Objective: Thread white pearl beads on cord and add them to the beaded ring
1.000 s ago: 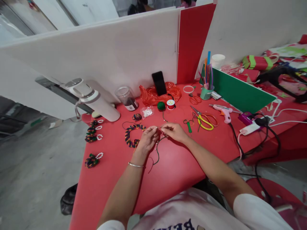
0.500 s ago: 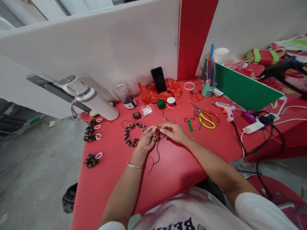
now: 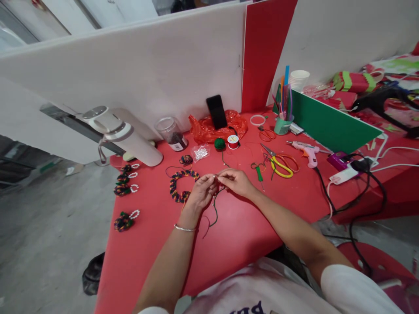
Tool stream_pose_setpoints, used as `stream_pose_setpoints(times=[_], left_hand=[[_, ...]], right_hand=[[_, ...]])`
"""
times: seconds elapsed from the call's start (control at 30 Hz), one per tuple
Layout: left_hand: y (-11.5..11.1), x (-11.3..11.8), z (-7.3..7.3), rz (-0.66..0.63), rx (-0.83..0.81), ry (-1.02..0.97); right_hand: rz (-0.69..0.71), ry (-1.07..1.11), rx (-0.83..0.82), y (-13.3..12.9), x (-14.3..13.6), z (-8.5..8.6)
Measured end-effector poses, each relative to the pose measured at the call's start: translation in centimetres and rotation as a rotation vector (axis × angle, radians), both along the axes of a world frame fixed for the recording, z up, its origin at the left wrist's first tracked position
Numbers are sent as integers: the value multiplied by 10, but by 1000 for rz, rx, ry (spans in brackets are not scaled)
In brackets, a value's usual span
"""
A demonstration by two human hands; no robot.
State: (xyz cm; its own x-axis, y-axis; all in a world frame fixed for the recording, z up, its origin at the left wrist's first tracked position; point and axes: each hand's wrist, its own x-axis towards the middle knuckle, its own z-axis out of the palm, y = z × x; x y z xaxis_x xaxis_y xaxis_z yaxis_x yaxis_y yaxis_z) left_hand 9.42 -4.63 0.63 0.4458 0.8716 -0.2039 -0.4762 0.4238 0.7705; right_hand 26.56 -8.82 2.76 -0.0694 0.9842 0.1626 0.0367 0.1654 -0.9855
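My left hand [image 3: 203,192] and my right hand [image 3: 238,183] meet over the red table, fingertips pinched close together. Between them runs a thin green yarn [image 3: 216,213], whose tail loops down onto the table; whatever tiny piece sits at the fingertips is too small to make out. Small pale beads show along the yarn near the hands. Beyond them, the yarn leads up to a green yarn ball [image 3: 219,143]. Partly behind my left hand lies a multicoloured crocheted ring [image 3: 173,186]. A bag of white beads [image 3: 200,152] and a small multicoloured yarn ball [image 3: 186,159] lie farther back.
Several crocheted pieces with bead loops [image 3: 124,221] line the left edge. A tumbler [image 3: 137,146], a jar [image 3: 170,133] and a phone [image 3: 216,112] stand behind. To the right are a green-handled hook [image 3: 259,173], yellow-handled scissors [image 3: 282,168], a glue gun [image 3: 307,151] and cables.
The view has tilted slightly. Both hands stay pinched together in nearly the same place, with only slight finger movement; the objects on the table have not moved.
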Motion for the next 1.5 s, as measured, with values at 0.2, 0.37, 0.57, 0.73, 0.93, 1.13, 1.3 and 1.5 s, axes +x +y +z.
stream_pose_setpoints(times=[0.2,0.37,0.57,0.73,0.93,1.13,1.3,1.5], left_hand=[[-3,3,3,10,35,59],[-8,7,5,42,86,144],[-11,12,5,156,133,218],[-13,14,4,163,157,248],[-16,16,5,171,154,263],[-18,16,5,156,177,263],[-19,18,1,201,208,367],[-20,17,0,233,522,558]], right_hand=[[-69,-157,131,2,1,-4],[-95,-227,167,2,2,-7],[-104,-348,199,0,2,-9],[-57,-423,295,1,6,-15],[-45,-561,338,1,10,-13],[-123,-912,234,0,28,1],[-289,-932,233,3,43,9],[39,-393,124,1,20,4]])
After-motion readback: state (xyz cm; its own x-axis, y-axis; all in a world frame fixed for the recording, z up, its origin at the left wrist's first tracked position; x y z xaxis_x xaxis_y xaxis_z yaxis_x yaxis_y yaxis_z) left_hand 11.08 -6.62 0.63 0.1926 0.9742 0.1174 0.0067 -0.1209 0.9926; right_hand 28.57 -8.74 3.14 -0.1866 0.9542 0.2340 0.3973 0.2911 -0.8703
